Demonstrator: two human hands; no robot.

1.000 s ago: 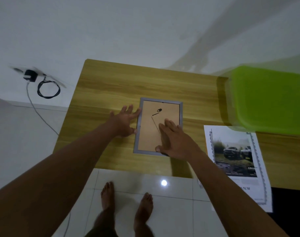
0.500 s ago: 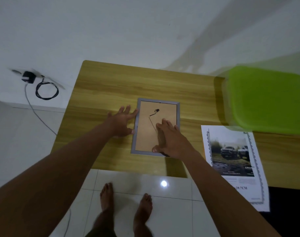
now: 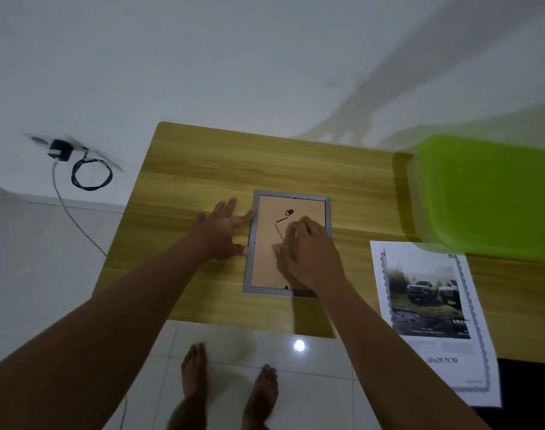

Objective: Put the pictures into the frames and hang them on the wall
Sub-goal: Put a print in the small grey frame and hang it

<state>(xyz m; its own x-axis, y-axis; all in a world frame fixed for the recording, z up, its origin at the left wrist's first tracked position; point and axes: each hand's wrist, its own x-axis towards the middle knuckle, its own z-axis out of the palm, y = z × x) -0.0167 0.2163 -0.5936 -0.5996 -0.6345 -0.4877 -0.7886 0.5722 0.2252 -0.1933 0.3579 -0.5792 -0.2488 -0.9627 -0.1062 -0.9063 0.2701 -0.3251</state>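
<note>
Over on the left, a black plug adapter with a looped cable (image 3: 59, 150) sits at the foot of the white wall (image 3: 265, 57). The light wooden desk (image 3: 203, 169) stands against that wall.

The person's left hand (image 3: 223, 234) lies flat on the desk top, fingers straight and spread. Its fingertips and thumb touch the left side of the grey rectangular picture frame (image 3: 292, 194). That frame lies face down, brown backing board up, in the middle of the desk and closer to its near edge.

The right hand (image 3: 311, 252) is on the backing with its fingers bent. It is blurred, and I cannot tell whether it pinches anything.

Right of the frame and apart from it, a white printed sheet showing trucks (image 3: 432, 299) lies at the near edge, its lower part hanging past it. Beyond the sheet, a bright green plastic lid (image 3: 488, 197) sits at the desk's right side.
</note>
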